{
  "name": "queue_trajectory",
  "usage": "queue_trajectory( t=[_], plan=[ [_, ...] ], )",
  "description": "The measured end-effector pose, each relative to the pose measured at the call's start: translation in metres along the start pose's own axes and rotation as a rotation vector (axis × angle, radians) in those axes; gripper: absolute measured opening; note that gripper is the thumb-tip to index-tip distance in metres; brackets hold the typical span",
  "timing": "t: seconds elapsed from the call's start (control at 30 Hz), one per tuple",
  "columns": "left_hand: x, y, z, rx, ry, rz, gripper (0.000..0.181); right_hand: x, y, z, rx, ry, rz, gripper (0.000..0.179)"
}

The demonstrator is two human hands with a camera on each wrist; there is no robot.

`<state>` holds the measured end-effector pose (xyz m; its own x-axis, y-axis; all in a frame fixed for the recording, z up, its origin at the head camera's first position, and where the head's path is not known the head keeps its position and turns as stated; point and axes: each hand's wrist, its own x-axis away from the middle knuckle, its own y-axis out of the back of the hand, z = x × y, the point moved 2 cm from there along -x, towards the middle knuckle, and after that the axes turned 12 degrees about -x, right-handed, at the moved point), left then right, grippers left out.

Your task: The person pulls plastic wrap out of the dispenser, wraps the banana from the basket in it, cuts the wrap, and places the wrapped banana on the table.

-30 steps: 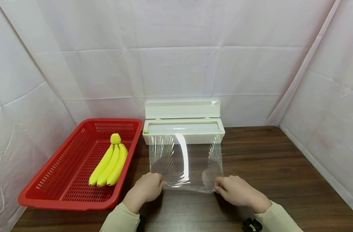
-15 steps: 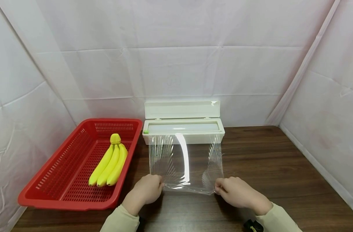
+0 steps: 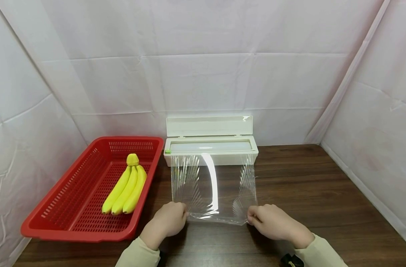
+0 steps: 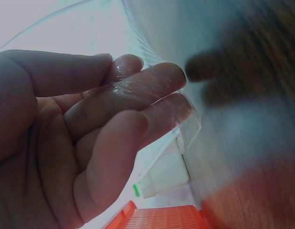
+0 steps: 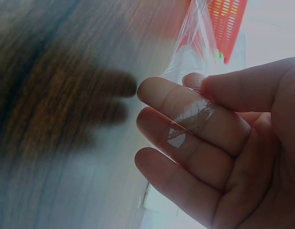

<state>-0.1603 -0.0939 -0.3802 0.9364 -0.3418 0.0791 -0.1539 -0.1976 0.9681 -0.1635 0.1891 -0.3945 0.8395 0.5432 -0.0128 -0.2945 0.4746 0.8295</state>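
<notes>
A sheet of clear plastic wrap stretches from a white wrap dispenser box toward the person, low over the dark wooden table. At its near left corner the left hand pinches the film between thumb and index finger; the left wrist view shows film lying over the other fingers. The right hand pinches the near right corner the same way, with a bit of film on the middle fingers in the right wrist view. The dispenser's lid stands raised, showing the roll inside.
A red plastic basket stands on the left, holding a bunch of yellow bananas. A small green slider sits at the box's left front edge. White cloth walls enclose the wooden table at the back and sides.
Both hands have shifted very slightly toward the person, holding the film stretched. The box, basket and bananas stay where they were.
</notes>
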Motion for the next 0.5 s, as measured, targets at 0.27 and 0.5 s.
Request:
queue_trajectory(
  t=[0.27, 0.5],
  plan=[
    [0.0012, 0.0000, -0.0006, -0.003, 0.010, 0.008, 0.023, 0.0019, 0.0004, 0.0015, -0.005, 0.001, 0.005, 0.021],
    [0.0032, 0.0007, -0.0020, -0.003, 0.009, 0.006, 0.023, 0.0035, 0.0008, 0.0029, -0.001, 0.003, 0.007, 0.019]
  ],
)
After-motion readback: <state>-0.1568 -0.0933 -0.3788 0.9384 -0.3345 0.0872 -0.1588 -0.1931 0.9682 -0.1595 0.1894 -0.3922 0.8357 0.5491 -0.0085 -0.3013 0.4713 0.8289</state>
